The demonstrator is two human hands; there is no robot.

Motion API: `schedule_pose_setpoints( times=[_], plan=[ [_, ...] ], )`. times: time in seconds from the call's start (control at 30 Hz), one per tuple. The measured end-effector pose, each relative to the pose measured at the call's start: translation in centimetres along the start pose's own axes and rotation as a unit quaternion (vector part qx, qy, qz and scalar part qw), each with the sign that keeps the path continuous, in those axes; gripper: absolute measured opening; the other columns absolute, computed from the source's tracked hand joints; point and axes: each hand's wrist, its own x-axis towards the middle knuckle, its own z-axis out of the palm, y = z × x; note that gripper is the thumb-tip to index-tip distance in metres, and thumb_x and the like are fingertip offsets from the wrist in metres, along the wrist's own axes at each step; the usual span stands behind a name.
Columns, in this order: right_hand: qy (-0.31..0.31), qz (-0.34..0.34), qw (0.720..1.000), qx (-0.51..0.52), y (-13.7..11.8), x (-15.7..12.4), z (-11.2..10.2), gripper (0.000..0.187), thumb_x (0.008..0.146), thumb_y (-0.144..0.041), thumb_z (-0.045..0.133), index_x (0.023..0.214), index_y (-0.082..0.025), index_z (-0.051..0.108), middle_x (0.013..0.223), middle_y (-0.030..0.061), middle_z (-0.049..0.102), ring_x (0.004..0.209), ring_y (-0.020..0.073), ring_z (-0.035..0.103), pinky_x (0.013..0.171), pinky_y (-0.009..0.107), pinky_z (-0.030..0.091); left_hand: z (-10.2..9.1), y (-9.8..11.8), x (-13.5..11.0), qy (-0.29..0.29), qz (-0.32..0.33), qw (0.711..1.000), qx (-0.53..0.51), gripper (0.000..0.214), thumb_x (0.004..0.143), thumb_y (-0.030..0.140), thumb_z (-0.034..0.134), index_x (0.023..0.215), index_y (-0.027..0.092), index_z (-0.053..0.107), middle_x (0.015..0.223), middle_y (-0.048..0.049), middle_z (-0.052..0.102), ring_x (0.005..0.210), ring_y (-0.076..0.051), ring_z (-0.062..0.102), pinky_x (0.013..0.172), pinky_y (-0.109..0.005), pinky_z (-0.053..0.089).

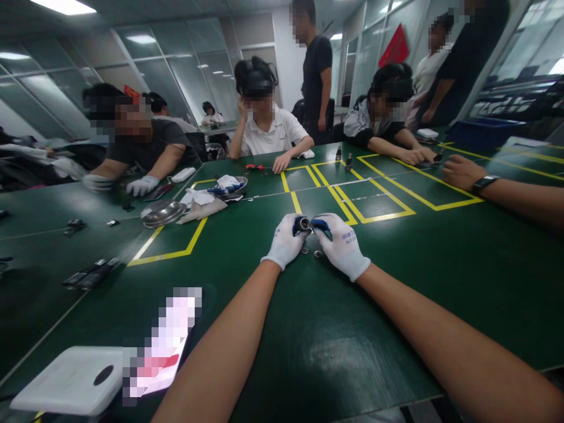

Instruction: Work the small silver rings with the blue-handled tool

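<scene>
My left hand, in a white glove with blue fingertips, is closed around a short black cylinder. The cylinder's open end, with a metallic rim, faces me. Beside that rim, my right hand, gloved the same way, has its thumb and fingers bent together in a pinch. Whatever may be between those fingertips is too small or hidden to make out. Just below the hands, two small metal pieces, one a round piece and the other a ring-like piece, lie on the green tabletop.
A lit phone and a white case lie front left. Further left are black cylindrical parts. Metal dishes and cloths stand beyond. Co-workers sit opposite; another person's arm reaches in from the right. Two black parts stand upright.
</scene>
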Motion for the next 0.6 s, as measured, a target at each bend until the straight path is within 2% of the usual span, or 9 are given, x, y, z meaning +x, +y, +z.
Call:
schedule_pose_setpoints(
  times=[0.13,0.37,0.6],
  plan=[
    [-0.01,-0.013,1.0,0.013,-0.25,-0.02,-0.15,0.016,0.096,-0.019,0.061,0.11,-0.018,0.068,0.119,0.0122,0.067,0.113,0.0265,0.064,0.101,0.042,0.053,0.04,0.15,-0.03,-0.002,-0.017,1.0,0.003,0.029,0.079,0.019,0.072,0.106,0.018,0.061,0.107,-0.0076,0.069,0.101,-0.023,0.066,0.093,-0.038,0.054],
    [-0.043,-0.016,0.999,-0.02,-0.34,-0.12,-0.02,0.012,0.095,-0.024,0.066,0.104,-0.019,0.072,0.106,0.0098,0.065,0.099,0.026,0.066,0.087,0.038,0.055,0.07,0.45,0.01,-0.006,-0.039,0.999,0.006,0.031,0.075,0.012,0.068,0.104,0.02,0.06,0.1,-0.0052,0.07,0.093,-0.021,0.066,0.087,-0.035,0.055],
    [-0.046,-0.011,0.999,-0.016,0.22,-0.2,-0.02,0.013,0.096,-0.023,0.064,0.106,-0.02,0.071,0.107,0.0086,0.068,0.1,0.0254,0.066,0.089,0.038,0.054,0.28,0.02,-0.14,-0.032,0.043,0.999,0.006,0.04,0.079,0.009,0.065,0.118,0.019,0.065,0.118,-0.0084,0.068,0.113,-0.023,0.064,0.104,-0.037,0.052]
  ],
)
